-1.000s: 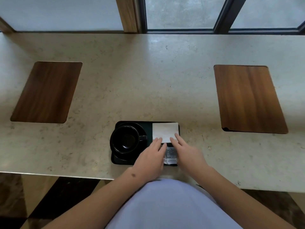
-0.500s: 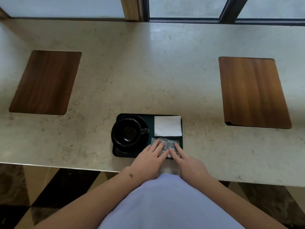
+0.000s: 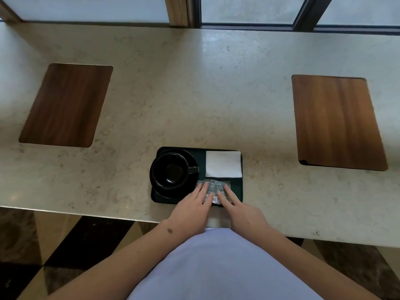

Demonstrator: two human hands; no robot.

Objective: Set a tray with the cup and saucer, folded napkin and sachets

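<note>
stone counter by a window: both hands, left hand and right hand, fingers flat and gripping nothing, press sachets onto the tray beside cup and napkin; squaring them likely comes next.

A pale, speckled stone tabletop runs along dark-framed windows, with a wooden post between panes. Two wood-grain rectangular panels sit in its surface, the left panel and right panel well apart. Below, a dark-and-light checkered floor shows
</note>
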